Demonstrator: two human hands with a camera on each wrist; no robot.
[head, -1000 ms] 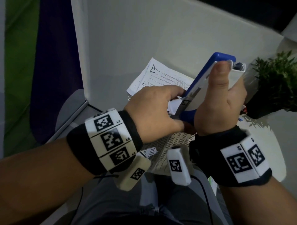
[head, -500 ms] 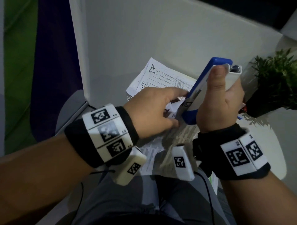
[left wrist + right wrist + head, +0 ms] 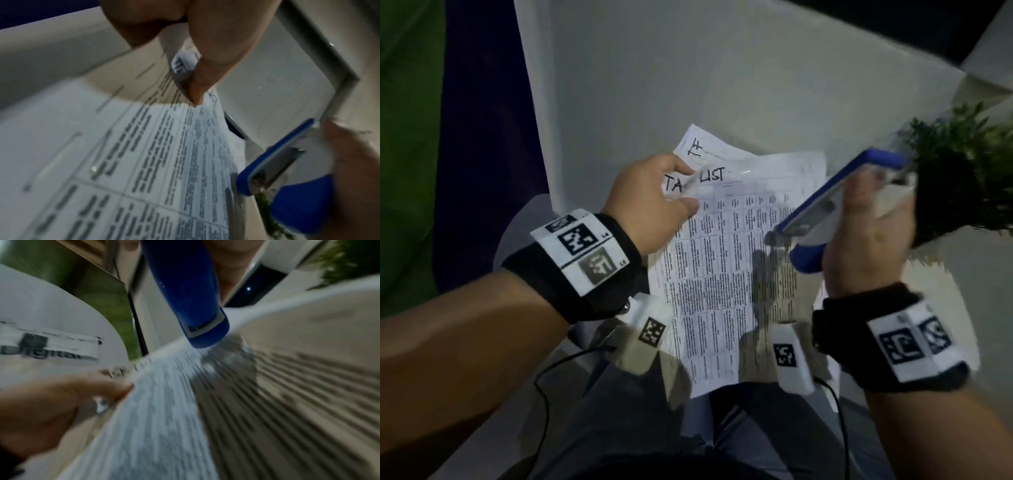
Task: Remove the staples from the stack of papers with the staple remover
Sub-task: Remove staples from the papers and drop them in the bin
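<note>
Left hand [image 3: 654,202]: fingers curled, thumb and fingertips pinching the top-left corner of the white printed sheets of paper [image 3: 726,274], right at the handwritten heading. Left wrist view confirms it, with a finger [image 3: 202,76] pressed down on a folded-up corner of the page. The stack lies at the near edge of the white table [image 3: 654,85], lower part hanging over the person's lap.

Right hand [image 3: 866,236]: closed around the blue and white handheld staple remover [image 3: 835,202], thumb along its side, tool tilted with its metal nose pointing down-left. Nose sits just above the right half of the top sheet; the right wrist view is motion-blurred, so contact with the paper is probably not made, but can't confirm. Its shadow falls on the page below the tip.

Dark green potted plant [image 3: 962,171] just right of the tool hand.
</note>
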